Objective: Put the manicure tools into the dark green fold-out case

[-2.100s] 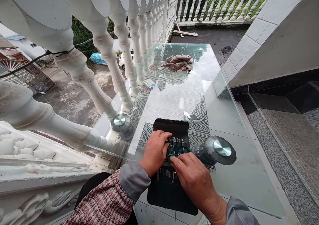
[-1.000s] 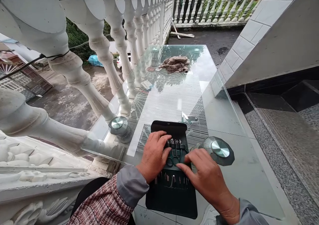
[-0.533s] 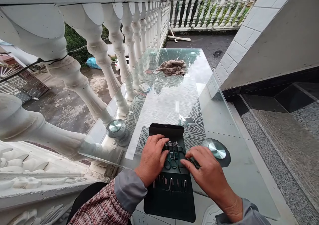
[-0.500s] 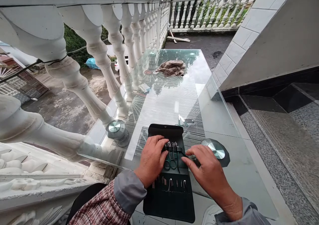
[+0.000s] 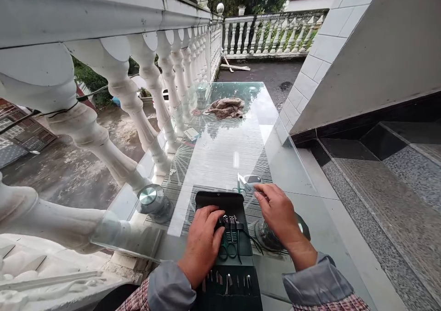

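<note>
A black manicure kit case [image 5: 219, 201] lies unfolded on the glass table [image 5: 223, 145], with scissors and clippers [image 5: 230, 237] in its upper row and small tools in the lower row. My left hand [image 5: 202, 246] lies flat on the case's left side, fingers stretched out beside the clippers. My right hand [image 5: 275, 207] is off the case to the right, fingers loosely spread and pointing at a small metal tool [image 5: 246, 181] lying on the glass just beyond the case. Its fingertips stop a little short of the tool and hold nothing.
A white stone balustrade [image 5: 138, 95] runs along the table's left edge. Round metal table fittings [image 5: 148, 195] sit at the near corners. A crumpled brown cloth [image 5: 225, 107] and a small card [image 5: 190, 133] lie farther along the glass. A tiled wall [image 5: 344, 58] rises on the right.
My right hand has left the tools in the case and moved forward and right toward the small tool on the glass. The view has tilted upward; my left hand stays on the case.
</note>
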`<state>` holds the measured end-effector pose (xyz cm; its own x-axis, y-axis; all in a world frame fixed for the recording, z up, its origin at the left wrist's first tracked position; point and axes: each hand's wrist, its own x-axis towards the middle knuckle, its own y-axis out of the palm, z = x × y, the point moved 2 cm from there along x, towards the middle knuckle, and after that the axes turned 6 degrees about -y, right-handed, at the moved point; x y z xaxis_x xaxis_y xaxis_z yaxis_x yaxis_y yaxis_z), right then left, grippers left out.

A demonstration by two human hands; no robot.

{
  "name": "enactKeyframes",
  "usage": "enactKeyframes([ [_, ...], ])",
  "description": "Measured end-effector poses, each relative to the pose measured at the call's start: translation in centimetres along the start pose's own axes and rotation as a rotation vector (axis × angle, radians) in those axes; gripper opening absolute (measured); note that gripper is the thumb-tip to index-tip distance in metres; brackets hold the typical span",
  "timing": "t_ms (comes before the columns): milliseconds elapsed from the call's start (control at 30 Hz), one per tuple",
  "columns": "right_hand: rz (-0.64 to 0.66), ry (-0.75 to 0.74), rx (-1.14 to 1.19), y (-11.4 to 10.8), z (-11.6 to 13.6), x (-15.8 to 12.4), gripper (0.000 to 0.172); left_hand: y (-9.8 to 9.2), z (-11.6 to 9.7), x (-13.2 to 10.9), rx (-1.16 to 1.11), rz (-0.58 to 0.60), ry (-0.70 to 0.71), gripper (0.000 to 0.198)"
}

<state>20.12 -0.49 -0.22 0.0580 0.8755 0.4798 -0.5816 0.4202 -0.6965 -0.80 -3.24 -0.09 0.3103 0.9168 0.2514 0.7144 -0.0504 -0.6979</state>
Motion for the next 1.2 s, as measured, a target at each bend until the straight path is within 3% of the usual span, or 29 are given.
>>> enactKeyframes([
  [167,0.117,-0.134,-0.103,2.0,0.7,0.4,0.016,-1.2,0.1,0.7,-0.167,-0.096,-0.085,0.025],
  [333,0.199,-0.159,-0.202,1.6,0.3,0.2,0.013,-2.6,1.3,1.4,-0.397,-0.262,-0.259,0.016],
  [500,0.268,-0.171,-0.180,0.5,-0.8,-0.2,0.014,-2.6,1.7,1.6,-0.493,-0.249,-0.307,0.013],
  [733,0.137,-0.061,-0.299,0.8,-2.7,-0.9,0.017,-2.3,1.8,1.7,-0.517,-0.285,-0.275,0.012],
  [1200,0.285,-0.115,-0.597,0.5,-3.5,-2.2,0.022,-2.3,1.2,1.7,-0.524,-0.269,-0.325,0.012],
])
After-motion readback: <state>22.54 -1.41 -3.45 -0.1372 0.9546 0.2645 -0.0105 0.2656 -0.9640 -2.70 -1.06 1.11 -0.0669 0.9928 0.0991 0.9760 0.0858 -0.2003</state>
